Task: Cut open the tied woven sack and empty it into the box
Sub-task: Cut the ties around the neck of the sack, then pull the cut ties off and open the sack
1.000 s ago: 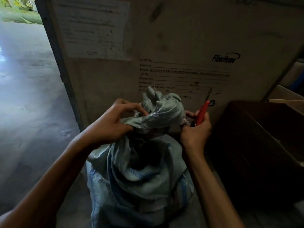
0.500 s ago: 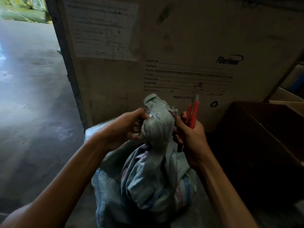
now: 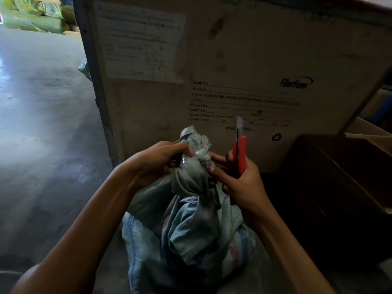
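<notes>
A grey-green woven sack [image 3: 191,236] with faint blue and red stripes stands on the floor in front of me, its neck twisted into a knot [image 3: 194,166]. My left hand [image 3: 157,162] grips the left side of the knot. My right hand [image 3: 237,183] holds a red utility knife [image 3: 240,153] upright, blade out and pointing up, while its fingertips touch the right side of the knot. The dark brown cardboard box [image 3: 339,187] stands open just to the right of the sack.
A tall wooden crate [image 3: 233,60] with a paper label and printed shipping text rises right behind the sack. Bare concrete floor [image 3: 42,145] stretches to the left. Green sacks [image 3: 36,15] lie far back at the top left. Another carton edge [image 3: 369,128] shows at the right.
The sack's neck has gone from loosely bunched to pulled upright and tight. Both hands have closed in on the knot, and the knife now stands vertical with its blade showing.
</notes>
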{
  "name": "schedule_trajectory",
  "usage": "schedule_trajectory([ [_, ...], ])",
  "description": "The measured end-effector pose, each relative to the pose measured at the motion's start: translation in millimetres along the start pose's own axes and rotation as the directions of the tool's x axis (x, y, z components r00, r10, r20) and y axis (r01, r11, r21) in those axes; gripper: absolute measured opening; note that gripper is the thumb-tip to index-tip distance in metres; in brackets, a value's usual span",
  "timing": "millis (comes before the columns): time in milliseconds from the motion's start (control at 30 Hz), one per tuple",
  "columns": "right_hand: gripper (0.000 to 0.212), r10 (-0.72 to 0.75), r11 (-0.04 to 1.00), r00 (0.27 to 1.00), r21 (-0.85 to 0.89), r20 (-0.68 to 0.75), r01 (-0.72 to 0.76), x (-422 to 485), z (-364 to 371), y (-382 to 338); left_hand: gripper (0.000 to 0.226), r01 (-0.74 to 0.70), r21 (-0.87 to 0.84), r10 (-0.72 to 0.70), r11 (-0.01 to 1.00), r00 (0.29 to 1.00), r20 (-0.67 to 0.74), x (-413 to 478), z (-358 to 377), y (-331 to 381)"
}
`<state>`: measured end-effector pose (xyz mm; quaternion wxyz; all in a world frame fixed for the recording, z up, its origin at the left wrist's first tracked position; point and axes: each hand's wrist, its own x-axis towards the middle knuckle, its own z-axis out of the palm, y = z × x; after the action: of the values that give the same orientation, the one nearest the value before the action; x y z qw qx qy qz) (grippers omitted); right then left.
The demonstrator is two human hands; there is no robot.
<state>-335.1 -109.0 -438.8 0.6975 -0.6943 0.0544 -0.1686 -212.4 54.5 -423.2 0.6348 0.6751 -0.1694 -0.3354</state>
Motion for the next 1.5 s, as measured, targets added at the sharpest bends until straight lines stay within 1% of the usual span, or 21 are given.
schedule_trajectory([
  [33, 0.030, -0.011, 1.000, 1.000, -0.004, -0.018, 0.011, 0.1, 1.8, 2.0, 0.012, -0.020, 0.018, 0.021, 1.000, 1.000, -0.023, 0.5, 0.4, 0.0],
  [100, 0.031, -0.033, 0.999, 0.994, -0.045, -0.103, 0.028, 2.1, 5.3, 7.9, 0.017, -0.069, 0.060, 0.073, 0.996, 0.995, -0.067, 1.4, -3.0, -1.7],
  [200, 0.039, -0.021, 0.974, 0.982, -0.225, -0.185, -0.022, 5.6, 5.9, 13.5, 0.015, -0.138, 0.109, 0.151, 0.984, 0.981, -0.125, -3.1, -16.5, 0.0],
  [267, 0.039, 0.052, 0.977, 0.994, -0.202, -0.092, -0.070, 5.6, 6.7, 18.0, 0.017, -0.179, 0.111, 0.195, 0.978, 0.968, -0.156, -6.5, -26.4, 1.4],
  [333, 0.038, 0.097, 0.981, 0.995, -0.173, 0.027, -0.091, 2.5, 11.6, 21.7, 0.006, -0.194, 0.072, 0.204, 0.978, 0.959, -0.197, -8.7, -33.0, 1.7],
  [433, 0.042, 0.046, 0.968, 0.995, -0.248, 0.085, -0.024, 0.0, 22.1, 25.7, 0.007, -0.191, 0.058, 0.199, 0.980, 0.925, -0.324, -9.0, -37.2, 4.0],
  [500, 0.031, 0.034, 0.958, 0.997, -0.287, 0.066, -0.014, 2.2, 27.0, 27.3, 0.028, -0.214, 0.181, 0.275, 0.960, 0.847, -0.456, -7.7, -38.0, 6.6],
  [567, 0.022, 0.050, 0.943, 0.998, -0.330, 0.034, -0.036, 4.9, 29.9, 28.4, 0.029, -0.214, 0.356, 0.399, 0.909, 0.689, -0.605, -6.7, -36.7, 8.6],
  [633, 0.022, 0.053, 0.933, 0.999, -0.357, -0.009, -0.053, 6.2, 29.8, 32.3, 0.033, -0.158, 0.457, 0.467, 0.875, 0.520, -0.715, -1.5, -37.6, 4.1],
  [667, 0.021, 0.054, 0.931, 0.998, -0.359, -0.036, -0.064, 5.1, 28.9, 33.8, 0.035, -0.143, 0.447, 0.455, 0.883, 0.490, -0.743, 2.2, -39.1, -0.3],
  [700, 0.022, 0.061, 0.929, 0.996, -0.361, -0.066, -0.081, 3.0, 27.4, 35.2, 0.035, -0.151, 0.397, 0.416, 0.905, 0.504, -0.757, 6.1, -40.1, -3.9],
  [767, 0.028, 0.064, 0.902, 0.987, -0.416, -0.145, -0.119, -0.8, 20.1, 42.3, 0.035, -0.189, 0.200, 0.275, 0.961, 0.635, -0.722, 12.8, -37.2, -8.9],
  [833, 0.036, 0.063, 0.845, 0.970, -0.504, -0.236, -0.177, -3.6, 6.7, 55.7, 0.036, -0.143, 0.073, 0.156, 0.987, 0.751, -0.642, 22.4, -28.7, -14.3],
  [900, 0.038, 0.082, 0.805, 0.934, -0.530, -0.348, -0.268, -7.5, -8.5, 71.5, 0.041, -0.122, 0.072, 0.141, 0.990, 0.800, -0.583, 28.6, -12.7, -17.3],
  [1000, 0.029, 0.086, 0.774, 0.862, -0.511, -0.500, -0.374, -17.6, -33.9, 95.7, 0.042, -0.124, 0.088, 0.152, 0.988, 0.855, -0.495, 38.1, 14.0, -22.7],
  [1067, 0.023, 0.107, 0.744, 0.833, -0.512, -0.543, -0.429, -27.1, -54.4, 111.0, 0.038, -0.130, 0.100, 0.162, 0.986, 0.878, -0.451, 44.5, 31.9, -28.1],
  [1167, 0.031, 0.128, 0.628, 0.785, -0.563, -0.606, -0.537, -52.0, -86.6, 144.6, 0.033, -0.133, 0.199, 0.203, 0.971, 0.897, -0.392, 53.6, 61.1, -34.5],
  [1233, 0.039, 0.158, 0.504, 0.754, -0.604, -0.638, -0.617, -78.3, -101.8, 177.5, 0.042, -0.133, 0.289, 0.241, 0.948, 0.892, -0.382, 54.8, 78.2, -39.1],
  [1333, 0.047, 0.324, 0.265, 0.695, -0.643, -0.642, -0.718, -128.4, -106.9, 224.8, 0.044, -0.081, 0.472, 0.299, 0.878, 0.862, -0.410, 53.6, 98.6, -47.3],
  [1400, 0.046, 0.434, 0.175, 0.631, -0.627, -0.643, -0.759, -161.0, -101.0, 241.2, 0.037, -0.089, 0.483, 0.312, 0.871, 0.860, -0.405, 48.0, 109.6, -45.9],
  [1500, 0.051, 0.528, 0.040, 0.572, -0.654, -0.628, -0.755, -192.8, -92.4, 259.2, 0.042, -0.144, 0.465, 0.339, 0.873, 0.866, -0.367, 47.6, 114.8, -43.6],
])
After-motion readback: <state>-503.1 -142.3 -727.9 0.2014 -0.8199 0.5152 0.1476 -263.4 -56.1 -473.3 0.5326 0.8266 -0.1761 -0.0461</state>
